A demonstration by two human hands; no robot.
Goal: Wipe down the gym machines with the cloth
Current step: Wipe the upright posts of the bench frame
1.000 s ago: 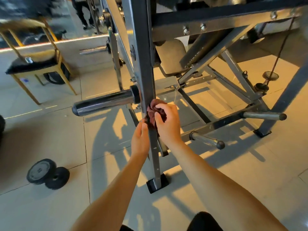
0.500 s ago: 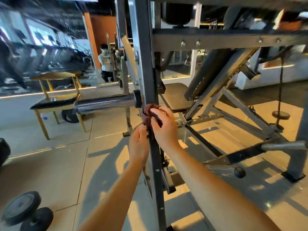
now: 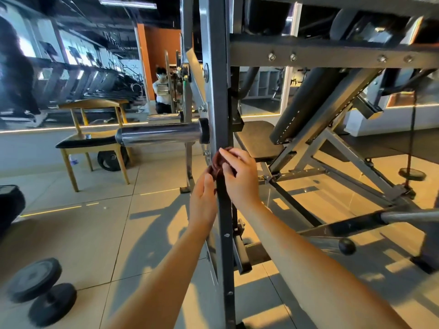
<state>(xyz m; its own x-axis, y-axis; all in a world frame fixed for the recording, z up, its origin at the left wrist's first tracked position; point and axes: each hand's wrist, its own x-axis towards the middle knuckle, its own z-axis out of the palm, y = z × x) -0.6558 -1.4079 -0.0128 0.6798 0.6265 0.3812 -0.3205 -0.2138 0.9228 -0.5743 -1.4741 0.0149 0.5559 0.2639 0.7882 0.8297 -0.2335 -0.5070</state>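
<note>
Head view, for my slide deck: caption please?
Right hand grips dark red cloth on the machine's upright post; left hand presses alongside.

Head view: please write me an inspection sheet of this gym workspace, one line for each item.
Surface: tiled floor, with sunlit patches and shadows.
Job's things: dark red cloth held against the grey upright post of the machine, just below the chrome sleeve.
Clutter: dumbbell on the floor at lower left; weight plate standing on edge under the wooden chair.
Hands: right hand grips the cloth on the post; left hand lies with straight fingers along the post's left side, tips at the cloth.
Cables: one dark cable hangs at the right, down to a small disc.
Surroundings: wall mirror behind; padded bench inside the frame.
</note>
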